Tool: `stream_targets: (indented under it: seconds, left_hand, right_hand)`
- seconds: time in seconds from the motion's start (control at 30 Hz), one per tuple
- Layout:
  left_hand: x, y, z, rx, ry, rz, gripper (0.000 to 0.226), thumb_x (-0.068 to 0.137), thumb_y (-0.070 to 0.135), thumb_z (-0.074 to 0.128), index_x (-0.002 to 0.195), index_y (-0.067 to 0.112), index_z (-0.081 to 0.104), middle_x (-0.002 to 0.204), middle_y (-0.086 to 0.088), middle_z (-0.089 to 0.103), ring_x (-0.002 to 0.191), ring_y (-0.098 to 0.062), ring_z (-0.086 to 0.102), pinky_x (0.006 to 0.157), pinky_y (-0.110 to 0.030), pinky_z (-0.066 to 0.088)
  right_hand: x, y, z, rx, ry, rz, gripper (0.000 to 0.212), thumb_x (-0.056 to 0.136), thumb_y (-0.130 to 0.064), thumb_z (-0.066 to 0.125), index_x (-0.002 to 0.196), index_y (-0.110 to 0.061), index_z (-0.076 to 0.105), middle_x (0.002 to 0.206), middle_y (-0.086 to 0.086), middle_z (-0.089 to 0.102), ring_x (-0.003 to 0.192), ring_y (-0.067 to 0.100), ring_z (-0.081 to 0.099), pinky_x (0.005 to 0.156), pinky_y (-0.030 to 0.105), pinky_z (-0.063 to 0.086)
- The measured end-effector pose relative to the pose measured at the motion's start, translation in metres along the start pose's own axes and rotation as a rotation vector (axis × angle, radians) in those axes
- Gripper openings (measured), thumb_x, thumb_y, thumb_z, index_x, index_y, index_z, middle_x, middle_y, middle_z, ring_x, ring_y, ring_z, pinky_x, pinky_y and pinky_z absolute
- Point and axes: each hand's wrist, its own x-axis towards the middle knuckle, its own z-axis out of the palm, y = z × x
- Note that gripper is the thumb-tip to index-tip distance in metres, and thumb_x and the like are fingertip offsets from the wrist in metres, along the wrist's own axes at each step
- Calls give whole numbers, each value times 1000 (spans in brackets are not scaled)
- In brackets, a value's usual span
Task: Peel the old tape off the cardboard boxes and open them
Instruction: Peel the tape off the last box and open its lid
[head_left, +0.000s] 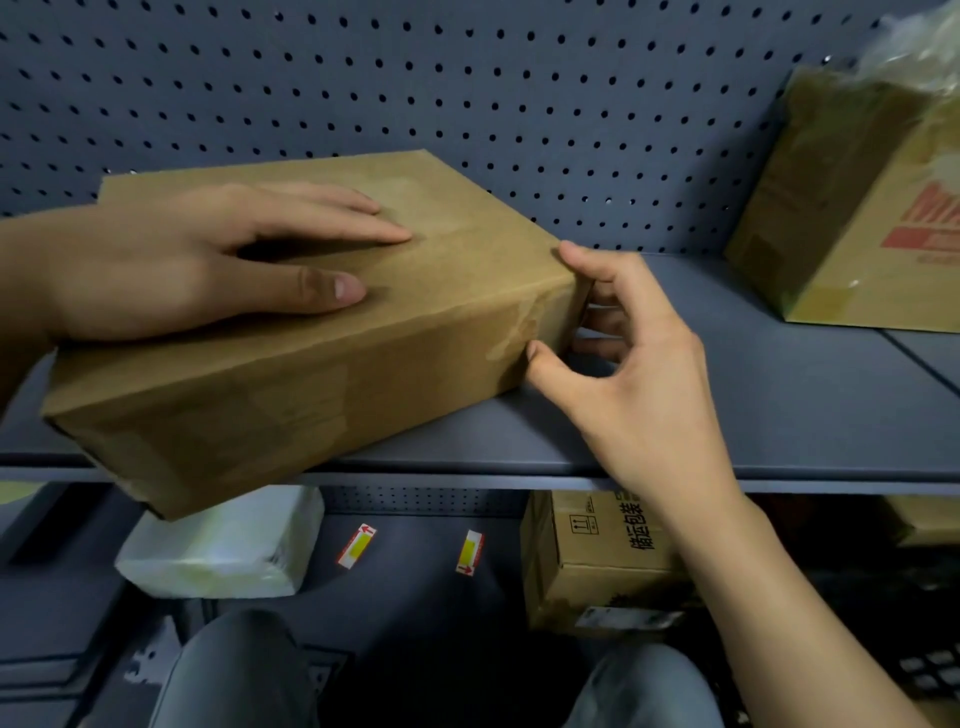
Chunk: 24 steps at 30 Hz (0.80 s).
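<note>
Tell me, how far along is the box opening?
Nothing looks done: the brown box is closed, tape still across its side. In hand: left hand presses its top, right hand grips its end corner. Left: peel it, open it, then the printed box.

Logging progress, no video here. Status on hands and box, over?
Left hand flat on top of cardboard box. Right hand curled round its right end corner. Tape on, box shut, overhanging shelf edge. Nothing in the way.
</note>
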Motion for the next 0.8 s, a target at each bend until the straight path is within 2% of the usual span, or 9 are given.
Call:
stream_targets:
  seconds: [0.07, 0.13, 0.2, 0.23, 0.3, 0.47, 0.7, 0.8]
  left_hand:
    - [-1, 2, -1, -9, -1, 7, 85, 61, 90, 49, 135, 49, 54, 137, 31, 52, 115, 27, 43, 81, 10, 28]
    - [-2, 5, -5, -1, -22, 0, 87, 58, 95, 46, 133, 53, 53, 138, 35, 49, 117, 28, 40, 88, 4, 30]
    - [-1, 7, -9, 86, -104, -8, 75, 63, 94, 42, 132, 64, 47, 142, 42, 38, 126, 27, 31, 102, -17, 32]
    - [-1, 8, -11, 125, -142, -13, 68, 67, 91, 41, 131, 68, 43, 144, 45, 33, 129, 26, 25, 104, -27, 30]
    - [-1, 8, -14, 146, -165, -25, 61, 70, 87, 41, 130, 72, 40, 144, 47, 29, 130, 27, 21, 104, -34, 28]
    - [-1, 9, -15, 131, -170, -19, 62, 69, 87, 42, 130, 72, 41, 145, 46, 28, 132, 25, 20, 107, -34, 26]
    - [1, 8, -16, 125, -191, -6, 64, 68, 89, 41, 130, 72, 40, 145, 46, 28, 130, 28, 20, 101, -27, 28]
    - [1, 8, -16, 115, -191, 2, 61, 70, 84, 45, 129, 71, 42, 145, 45, 29, 131, 27, 21, 102, -25, 27]
  right_hand:
    - [1, 2, -1, 5, 5, -12, 53, 80, -19, 76, 128, -34, 56, 114, -27, 58, 113, 5, 58, 99, 39, 51]
    - [1, 3, -1, 3, 5, -16, 53, 80, -20, 76, 128, -35, 57, 112, -29, 58, 113, 6, 59, 99, 39, 51]
    - [0, 2, -2, -2, 9, -17, 53, 80, -20, 77, 127, -36, 57, 110, -30, 59, 111, 6, 60, 97, 39, 52]
    - [0, 2, -3, -2, 12, -17, 53, 80, -19, 77, 127, -36, 58, 109, -31, 59, 110, 6, 60, 96, 38, 53]
    - [0, 1, -3, -1, 15, -21, 54, 81, -17, 78, 127, -35, 59, 106, -31, 59, 108, 6, 60, 94, 35, 54]
    - [-1, 0, -1, -40, 24, -26, 53, 82, -17, 76, 128, -35, 58, 101, -34, 56, 105, 4, 60, 95, 31, 54]
    - [-3, -4, 0, -138, 40, -9, 54, 85, -21, 73, 132, -40, 54, 103, -25, 59, 105, 9, 61, 96, 34, 53]
    - [-3, -4, 0, -201, 97, -41, 51, 86, -11, 68, 131, -33, 58, 92, -9, 66, 90, 11, 64, 92, 35, 54]
